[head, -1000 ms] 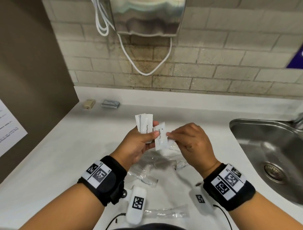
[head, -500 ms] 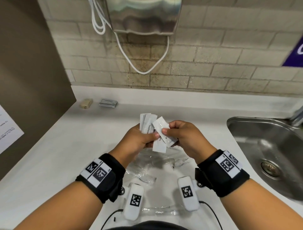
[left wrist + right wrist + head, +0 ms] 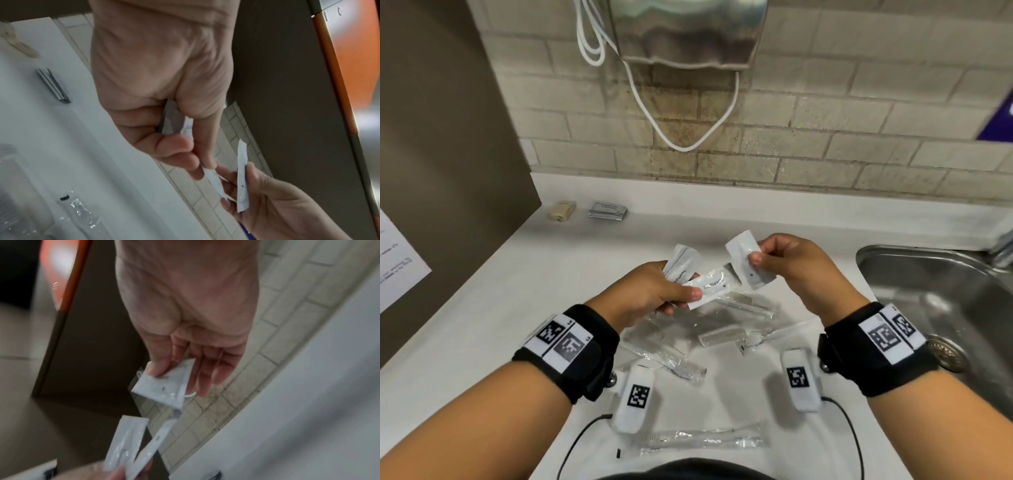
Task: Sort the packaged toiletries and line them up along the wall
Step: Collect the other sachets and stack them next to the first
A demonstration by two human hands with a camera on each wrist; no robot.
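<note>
My left hand (image 3: 654,291) holds a small fan of white toothpaste sachets (image 3: 709,286) above the white counter (image 3: 482,308), thumb pressed on the front one. In the left wrist view those sachets (image 3: 174,120) show edge-on between thumb and fingers. My right hand (image 3: 784,263) pinches another white sachet (image 3: 746,260) just to the right, apart from the left bundle; the right wrist view shows that sachet (image 3: 164,386) under the thumb. Clear-wrapped combs (image 3: 722,335) and a wrapped toothbrush (image 3: 702,440) lie on the counter below my hands. Against the wall sit a tan soap (image 3: 561,210) and grey packets (image 3: 607,209).
A steel sink (image 3: 945,308) is set into the counter at right. A metal dispenser (image 3: 688,31) with a looping white cable (image 3: 681,137) hangs on the brick wall. A brown partition (image 3: 441,137) bounds the left side.
My hands have drawn apart: the right hand pulled one sachet up and to the right, away from the bundle that the left hand keeps holding.
</note>
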